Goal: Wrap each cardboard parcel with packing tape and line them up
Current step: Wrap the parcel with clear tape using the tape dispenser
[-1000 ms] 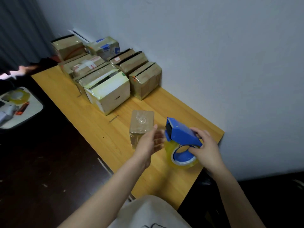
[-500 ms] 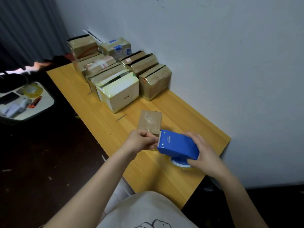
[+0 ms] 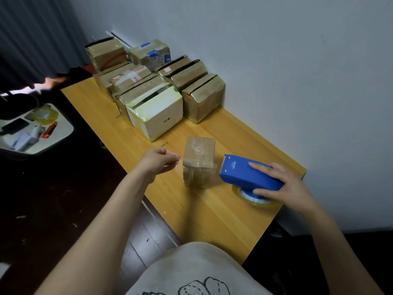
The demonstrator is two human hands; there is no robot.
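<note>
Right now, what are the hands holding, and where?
The right hand grips the tape dispenser at its back end. The left hand is curled, with nothing visible in it.

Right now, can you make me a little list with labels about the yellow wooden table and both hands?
Table: yellow wooden table, against a pale wall
Front parcel: small brown cardboard parcel under clear tape, standing upright
Left hand: fingers curled, beside the parcel, not touching it
Right hand: grips the blue plastic tape dispenser, resting on the table
Back: group of taped cardboard boxes by the wall
</note>
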